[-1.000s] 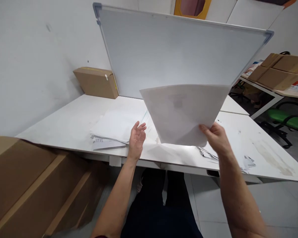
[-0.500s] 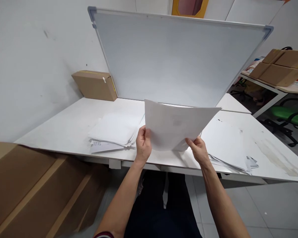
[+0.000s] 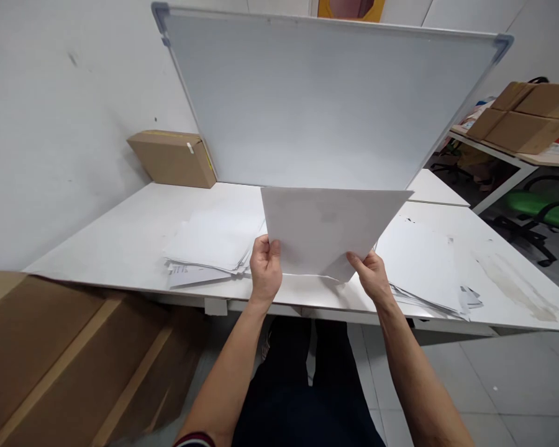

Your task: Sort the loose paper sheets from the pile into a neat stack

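Between my two hands a white sheet of paper is held up, tilted, over the front part of the desk. My left hand pinches its left edge, thumb on the near face. At the lower right corner my right hand grips it the same way. Whether it is one sheet or a few together I cannot tell. A loose paper stack lies left of my left hand, with a printed page showing at its bottom. Another paper stack lies beyond my right hand, its lower edges uneven.
A whiteboard leans at the back of the white desk. Beside it stands a cardboard box. Large cartons stand at the lower left. A green chair and another desk with boxes are at right.
The paper's top edge, curved before, is now straighter, and its left side has shifted slightly left with my left hand. Both hands keep their hold. The view has tipped slightly.
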Demonstrator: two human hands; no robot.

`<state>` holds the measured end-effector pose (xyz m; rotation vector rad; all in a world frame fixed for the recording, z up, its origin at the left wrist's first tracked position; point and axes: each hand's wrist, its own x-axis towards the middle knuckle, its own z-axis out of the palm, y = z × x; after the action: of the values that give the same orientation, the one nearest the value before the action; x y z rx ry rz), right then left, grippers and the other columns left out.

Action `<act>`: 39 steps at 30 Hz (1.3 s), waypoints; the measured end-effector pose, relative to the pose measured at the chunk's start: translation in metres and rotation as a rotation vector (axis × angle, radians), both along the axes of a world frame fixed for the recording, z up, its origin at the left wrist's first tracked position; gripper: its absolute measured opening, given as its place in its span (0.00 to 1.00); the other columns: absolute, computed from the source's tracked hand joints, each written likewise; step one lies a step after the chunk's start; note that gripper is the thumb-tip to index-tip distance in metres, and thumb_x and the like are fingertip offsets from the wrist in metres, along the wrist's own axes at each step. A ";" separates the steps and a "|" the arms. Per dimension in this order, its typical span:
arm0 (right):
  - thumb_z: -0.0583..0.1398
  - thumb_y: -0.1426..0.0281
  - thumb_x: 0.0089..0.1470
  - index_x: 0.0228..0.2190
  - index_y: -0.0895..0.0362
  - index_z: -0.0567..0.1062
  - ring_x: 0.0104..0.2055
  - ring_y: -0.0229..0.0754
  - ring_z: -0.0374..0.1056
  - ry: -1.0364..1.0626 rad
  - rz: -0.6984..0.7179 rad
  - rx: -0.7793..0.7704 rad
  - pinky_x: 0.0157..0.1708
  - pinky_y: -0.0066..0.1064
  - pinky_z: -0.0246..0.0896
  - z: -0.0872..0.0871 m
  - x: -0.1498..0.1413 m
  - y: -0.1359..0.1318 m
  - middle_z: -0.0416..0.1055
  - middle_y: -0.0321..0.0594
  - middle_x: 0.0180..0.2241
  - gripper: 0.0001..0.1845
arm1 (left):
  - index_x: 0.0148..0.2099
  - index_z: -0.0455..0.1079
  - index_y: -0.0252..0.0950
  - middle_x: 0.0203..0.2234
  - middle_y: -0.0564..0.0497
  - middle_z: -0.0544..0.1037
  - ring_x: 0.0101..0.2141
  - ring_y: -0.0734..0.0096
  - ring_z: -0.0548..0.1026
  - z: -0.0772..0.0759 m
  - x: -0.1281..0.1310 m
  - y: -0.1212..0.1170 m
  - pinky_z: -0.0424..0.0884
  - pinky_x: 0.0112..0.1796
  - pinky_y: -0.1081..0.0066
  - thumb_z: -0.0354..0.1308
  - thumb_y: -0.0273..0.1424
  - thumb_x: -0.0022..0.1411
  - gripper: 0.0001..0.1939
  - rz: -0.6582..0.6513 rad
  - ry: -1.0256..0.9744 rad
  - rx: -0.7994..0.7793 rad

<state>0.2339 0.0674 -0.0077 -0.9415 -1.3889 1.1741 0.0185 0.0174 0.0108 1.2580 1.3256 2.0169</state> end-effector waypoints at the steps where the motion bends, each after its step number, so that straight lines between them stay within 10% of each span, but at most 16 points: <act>1: 0.61 0.61 0.49 0.39 0.57 0.72 0.42 0.46 0.70 -0.011 0.006 -0.010 0.44 0.39 0.63 0.000 0.000 0.000 0.75 0.42 0.39 0.17 | 0.42 0.63 0.38 0.33 0.51 0.72 0.36 0.72 0.71 0.000 -0.001 0.000 0.66 0.41 0.71 0.52 0.37 0.61 0.10 -0.037 -0.008 -0.020; 11: 0.59 0.59 0.50 0.35 0.58 0.73 0.33 0.44 0.68 -0.348 -0.171 0.036 0.29 0.31 0.62 0.028 0.020 -0.020 0.74 0.40 0.31 0.16 | 0.43 0.66 0.36 0.33 0.49 0.77 0.36 0.68 0.75 0.006 0.007 -0.014 0.70 0.37 0.70 0.55 0.39 0.58 0.14 -0.198 -0.134 -0.148; 17: 0.60 0.57 0.49 0.34 0.58 0.72 0.31 0.46 0.70 -0.464 -0.015 -0.351 0.26 0.32 0.63 0.019 0.067 -0.048 0.75 0.41 0.31 0.17 | 0.53 0.59 0.34 0.24 0.52 0.76 0.23 0.70 0.73 -0.026 0.003 -0.028 0.70 0.27 0.69 0.58 0.41 0.54 0.28 -0.480 -0.167 -0.504; 24: 0.59 0.56 0.49 0.37 0.56 0.73 0.31 0.49 0.73 -0.316 0.200 -0.778 0.30 0.37 0.68 -0.006 0.103 -0.080 0.77 0.42 0.31 0.19 | 0.53 0.63 0.37 0.34 0.48 0.76 0.34 0.69 0.73 -0.063 -0.007 0.002 0.69 0.40 0.66 0.51 0.37 0.59 0.20 -0.232 0.262 -0.443; 39: 0.61 0.57 0.47 0.39 0.57 0.73 0.31 0.49 0.74 -0.311 0.137 -0.857 0.30 0.35 0.68 -0.015 0.118 -0.060 0.77 0.44 0.34 0.20 | 0.60 0.57 0.48 0.38 0.49 0.69 0.39 0.66 0.65 -0.070 0.009 0.036 0.65 0.40 0.67 0.42 0.21 0.60 0.28 -0.145 0.933 -0.456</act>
<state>0.3515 0.0075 -0.0226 -1.6971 -1.1851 1.8431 0.0276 0.0536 -0.0594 2.0543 1.8490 0.9015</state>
